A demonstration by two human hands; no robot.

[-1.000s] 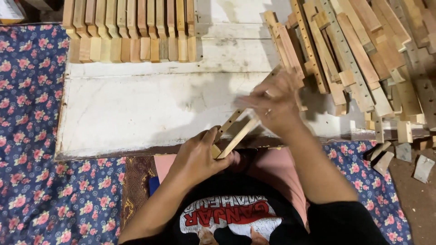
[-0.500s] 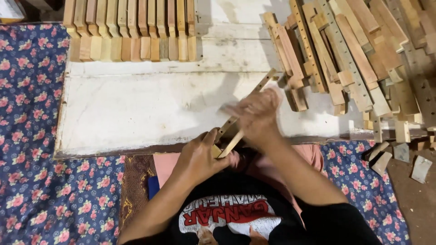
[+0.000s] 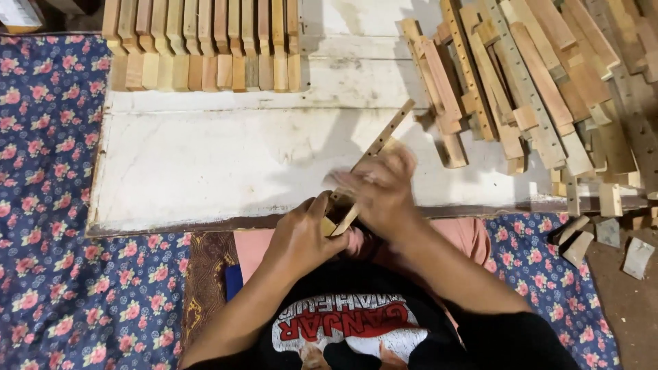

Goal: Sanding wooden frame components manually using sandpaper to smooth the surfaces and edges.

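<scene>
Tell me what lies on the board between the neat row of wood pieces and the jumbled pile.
In the head view, only bare white board separates the row from the pile.

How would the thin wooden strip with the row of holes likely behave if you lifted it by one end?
The wooden strip looks stiff, staying straight beyond both hands. Being thin, it is probably light. The holes along it may make it prone to snapping. The left hand pinches its lower end.

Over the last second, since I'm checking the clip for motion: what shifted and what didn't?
The right hand slid down the perforated wooden strip toward the left hand, so more of the strip's far end now shows. The left hand kept its grip on the near end, and nothing was let go. The white board, the row of wood pieces and the pile of slats stayed put.
</scene>
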